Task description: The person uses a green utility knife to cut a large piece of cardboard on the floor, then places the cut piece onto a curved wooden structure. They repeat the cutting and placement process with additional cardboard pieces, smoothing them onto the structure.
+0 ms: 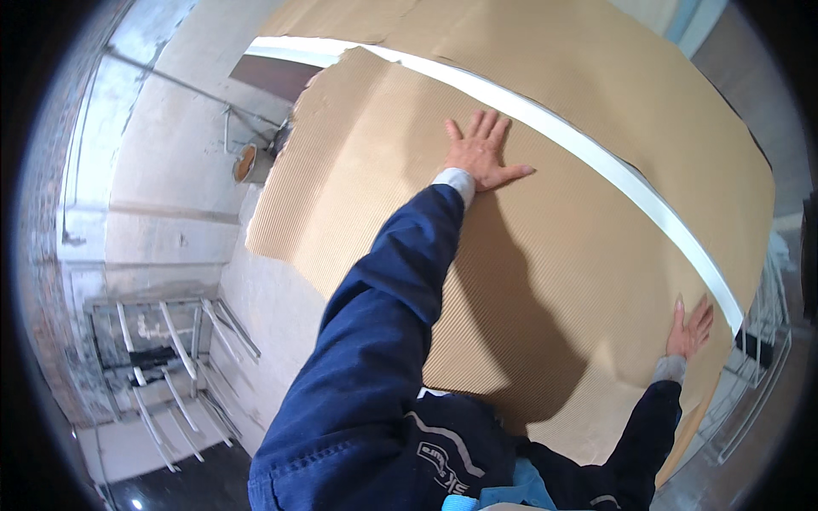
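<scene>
Brown corrugated cardboard, a large finely ribbed sheet (366, 162) with a ragged left edge, fills the middle of the frame beneath both hands. The left hand (480, 159), at upper centre, lies palm down on it, its fingers (488, 128) straight and slightly apart, the thumb stretched wide to the right. The right hand (688, 334), toward the right of the frame, rests near the sheet's right side, its fingers extended, its thumb apart from them; neither hand grips anything. Light grey cuffs (457, 182) lead into dark navy fabric sleeves (375, 289) rising from the lower edge.

Just beyond the hands, a long flat white strip (545, 122) runs from upper left to right of the frame, bowed by the lens. The ribbed sheet's upper left corner overlaps it. Past the strip, a smoother brown sheet (596, 68) covers the top of the frame.

Farther out, a bucket (247, 166) stands at upper left, a white metal rack (177, 345) at lower left, and a white wire frame (750, 409) at the right.
</scene>
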A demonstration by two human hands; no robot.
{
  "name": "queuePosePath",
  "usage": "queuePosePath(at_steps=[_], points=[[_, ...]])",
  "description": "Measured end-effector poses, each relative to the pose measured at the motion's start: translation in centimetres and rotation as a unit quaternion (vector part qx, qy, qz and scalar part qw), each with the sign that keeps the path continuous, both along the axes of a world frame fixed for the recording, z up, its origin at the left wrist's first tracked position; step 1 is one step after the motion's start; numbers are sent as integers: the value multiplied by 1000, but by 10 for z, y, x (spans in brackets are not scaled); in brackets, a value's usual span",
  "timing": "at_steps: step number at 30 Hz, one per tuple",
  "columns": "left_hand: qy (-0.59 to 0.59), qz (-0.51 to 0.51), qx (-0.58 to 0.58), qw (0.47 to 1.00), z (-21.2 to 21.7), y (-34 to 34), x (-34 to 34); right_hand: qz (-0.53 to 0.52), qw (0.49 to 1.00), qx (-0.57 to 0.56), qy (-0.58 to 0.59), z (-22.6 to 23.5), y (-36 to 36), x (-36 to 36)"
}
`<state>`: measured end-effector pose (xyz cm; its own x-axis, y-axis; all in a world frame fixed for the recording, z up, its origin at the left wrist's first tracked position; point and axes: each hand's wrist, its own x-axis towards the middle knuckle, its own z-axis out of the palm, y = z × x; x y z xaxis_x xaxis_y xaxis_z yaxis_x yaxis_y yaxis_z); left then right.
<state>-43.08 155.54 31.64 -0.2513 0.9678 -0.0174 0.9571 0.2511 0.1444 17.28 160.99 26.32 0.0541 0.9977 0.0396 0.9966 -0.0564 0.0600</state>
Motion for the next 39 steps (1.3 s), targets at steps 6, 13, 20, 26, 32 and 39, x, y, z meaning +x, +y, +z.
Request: queuePosePath(at_steps=[6,13,20,26,32,39], points=[[-150,85,129,977,-8,-30,-27,3,1000,12,-9,-12,9,11],[-71,559,291,773,-21,-270,-97,-12,999,8,46,-10,6,8],[-689,616,229,306,-126,-409,39,-38,998,-18,47,0,3,0],[-785,452,305,296,-149,-423,41,-40,997,-32,49,5,6,-2],[-725,477,351,351,-99,-435,22,-26,992,67,101,2,-8,45],[-728,454,351,376,-79,-450,4,-325,918,91,210,-35,-64,187]])
